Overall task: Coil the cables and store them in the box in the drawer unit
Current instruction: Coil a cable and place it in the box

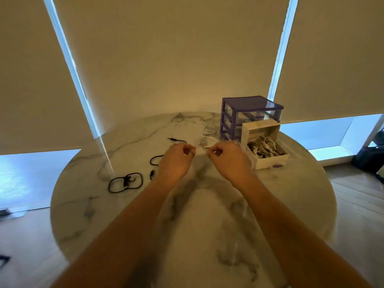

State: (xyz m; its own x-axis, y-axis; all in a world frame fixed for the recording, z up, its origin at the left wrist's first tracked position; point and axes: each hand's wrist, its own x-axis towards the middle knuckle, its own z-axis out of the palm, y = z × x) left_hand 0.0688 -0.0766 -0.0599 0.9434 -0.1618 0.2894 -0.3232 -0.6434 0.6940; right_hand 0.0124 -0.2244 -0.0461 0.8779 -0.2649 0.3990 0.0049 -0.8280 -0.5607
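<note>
there, the left hand (176, 161) and right hand (227, 157) hung over the table (207, 215), fingers curled; the right pinched the white cable (204, 129), which trailed toward the drawer unit (249, 113); whether the left held it i cannot tell. the box (268, 146) sat beside it.

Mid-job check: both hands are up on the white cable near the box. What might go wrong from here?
1. The white cable trails loose toward the drawer unit; pulling may snag it there.
2. The right hand works close to the open box, so a nudge is possible.
3. The left hand hangs over a black cable and might drag it.
</note>
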